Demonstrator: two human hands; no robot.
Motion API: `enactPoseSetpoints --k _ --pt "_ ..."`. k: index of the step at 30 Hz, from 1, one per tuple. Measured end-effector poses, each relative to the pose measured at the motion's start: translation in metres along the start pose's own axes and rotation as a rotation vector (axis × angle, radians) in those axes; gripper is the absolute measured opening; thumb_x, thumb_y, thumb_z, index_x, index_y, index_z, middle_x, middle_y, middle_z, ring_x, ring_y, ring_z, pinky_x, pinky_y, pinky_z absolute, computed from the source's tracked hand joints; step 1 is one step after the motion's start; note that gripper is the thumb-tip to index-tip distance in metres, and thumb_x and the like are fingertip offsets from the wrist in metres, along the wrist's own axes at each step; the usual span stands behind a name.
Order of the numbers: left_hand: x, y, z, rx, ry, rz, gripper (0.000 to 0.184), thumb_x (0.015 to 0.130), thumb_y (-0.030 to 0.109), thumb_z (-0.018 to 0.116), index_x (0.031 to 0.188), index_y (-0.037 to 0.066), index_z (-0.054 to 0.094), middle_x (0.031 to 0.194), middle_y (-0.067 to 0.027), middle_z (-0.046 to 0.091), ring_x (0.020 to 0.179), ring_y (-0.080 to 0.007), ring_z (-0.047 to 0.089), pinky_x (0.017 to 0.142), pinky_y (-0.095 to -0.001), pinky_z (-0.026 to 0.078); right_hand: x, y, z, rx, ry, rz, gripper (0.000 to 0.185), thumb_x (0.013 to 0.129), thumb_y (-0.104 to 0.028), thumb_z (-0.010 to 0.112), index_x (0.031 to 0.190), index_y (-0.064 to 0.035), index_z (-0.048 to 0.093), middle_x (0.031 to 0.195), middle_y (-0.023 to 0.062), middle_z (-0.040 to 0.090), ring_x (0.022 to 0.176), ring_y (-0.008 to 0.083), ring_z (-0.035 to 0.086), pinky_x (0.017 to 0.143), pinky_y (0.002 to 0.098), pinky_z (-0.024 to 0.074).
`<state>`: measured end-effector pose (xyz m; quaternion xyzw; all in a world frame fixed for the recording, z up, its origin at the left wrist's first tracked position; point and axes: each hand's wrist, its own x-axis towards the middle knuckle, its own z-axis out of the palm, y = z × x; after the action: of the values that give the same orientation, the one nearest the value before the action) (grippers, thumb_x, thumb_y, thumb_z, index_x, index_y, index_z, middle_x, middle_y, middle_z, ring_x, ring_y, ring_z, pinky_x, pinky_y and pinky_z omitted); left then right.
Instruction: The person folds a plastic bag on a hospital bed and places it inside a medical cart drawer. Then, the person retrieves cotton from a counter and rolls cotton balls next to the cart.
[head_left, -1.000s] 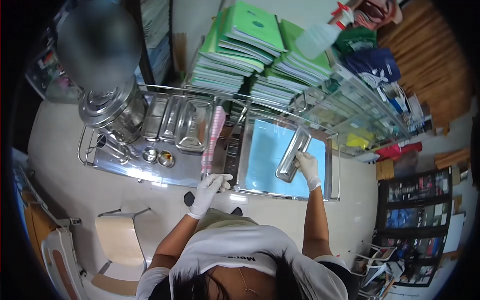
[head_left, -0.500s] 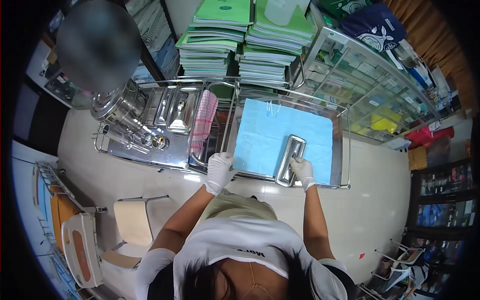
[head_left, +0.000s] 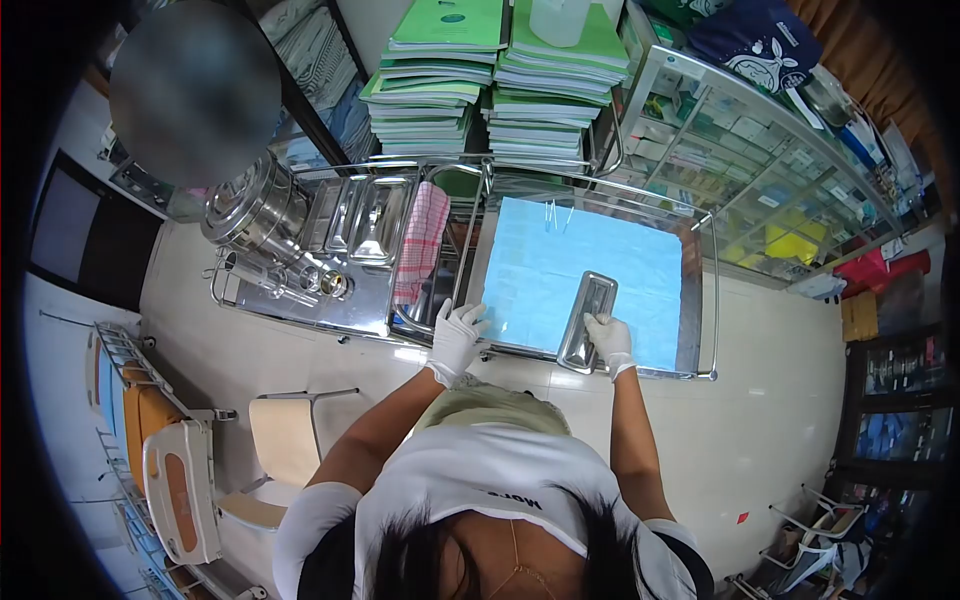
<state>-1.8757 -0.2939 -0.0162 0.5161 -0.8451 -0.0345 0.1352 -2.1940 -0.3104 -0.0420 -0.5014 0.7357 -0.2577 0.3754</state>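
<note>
My right hand (head_left: 609,342), in a white glove, is closed on the side of a narrow stainless-steel instrument tray (head_left: 588,312). The tray slants over the front part of a light blue sheet (head_left: 535,270); whether it rests on the sheet I cannot tell. At the left front corner of the trolley (head_left: 714,300) is my left hand (head_left: 458,342), also gloved, with fingers apart and nothing in it. Several thin metal instruments (head_left: 551,216), perhaps forceps, lie at the back edge of the sheet.
Left of the sheet, a second trolley (head_left: 300,306) carries a steel drum (head_left: 256,208), lidded steel boxes (head_left: 382,225), and a pink checked cloth (head_left: 421,245). Stacked green books (head_left: 440,60) stand behind. A glass cabinet (head_left: 745,150) is at right, a chair (head_left: 284,440) at lower left.
My left hand has opened; its fingers, curled at the trolley's edge before, are now spread. My right hand still holds the tray. The whole view has shifted slightly.
</note>
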Motion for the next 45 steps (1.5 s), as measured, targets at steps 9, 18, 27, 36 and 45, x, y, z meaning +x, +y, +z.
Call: enactPoseSetpoints --k 9,18,27,36,45 --pt "0.0 -0.001 0.0 -0.069 0.062 0.015 0.038 0.069 0.026 0.07 0.105 0.015 0.063 0.125 -0.0025 0.054 0.113 -0.0236 0.049 0.105 -0.0503 0.025 -0.022 -0.028 -0.009 0.22 0.146 0.098 0.041 0.086 -0.036 0.06 0.06 -0.0044 0.061 0.052 0.0009 0.052 0.047 0.0111 0.043 0.048 0.0229 0.0359" --pt "-0.003 -0.01 0.005 -0.035 0.017 0.075 0.032 0.066 0.022 0.07 0.097 0.015 0.066 0.124 -0.0012 0.053 0.112 -0.0231 0.049 0.106 -0.0499 0.024 -0.034 -0.036 -0.007 0.346 0.199 0.097 0.04 0.088 -0.035 0.058 0.06 -0.0056 0.061 0.05 0.001 0.051 0.046 0.0099 0.043 0.048 0.0211 0.0349" --pt "-0.009 -0.017 0.024 -0.108 0.149 0.082 0.017 0.071 0.021 0.065 0.086 0.016 0.068 0.117 0.001 0.057 0.109 -0.0203 0.05 0.105 -0.0498 0.025 -0.039 -0.04 0.001 0.366 0.184 0.035 0.037 0.09 -0.037 0.056 0.073 -0.0048 0.064 0.059 0.0001 0.052 0.049 0.01 0.043 0.049 0.0232 0.0367" --pt "-0.009 -0.014 0.018 -0.095 0.13 0.096 0.017 0.071 0.02 0.064 0.088 0.016 0.067 0.111 0.0019 0.059 0.103 -0.0194 0.053 0.106 -0.0479 0.025 -0.034 -0.023 0.005 0.865 -0.213 -0.046 0.026 0.093 -0.029 0.052 0.097 -0.0057 0.063 0.067 -0.0028 0.046 0.05 0.0048 0.041 0.046 0.0177 0.033" --pt "-0.009 -0.009 0.01 -0.019 0.14 0.119 0.019 0.073 0.019 0.063 0.092 0.016 0.065 0.106 0.0046 0.061 0.101 -0.0166 0.054 0.107 -0.047 0.024 -0.055 -0.055 -0.006 0.728 -0.151 0.107 0.015 0.09 -0.018 0.058 0.096 -0.0065 0.065 0.072 -0.0015 0.052 0.049 0.003 0.042 0.043 0.0151 0.0314"
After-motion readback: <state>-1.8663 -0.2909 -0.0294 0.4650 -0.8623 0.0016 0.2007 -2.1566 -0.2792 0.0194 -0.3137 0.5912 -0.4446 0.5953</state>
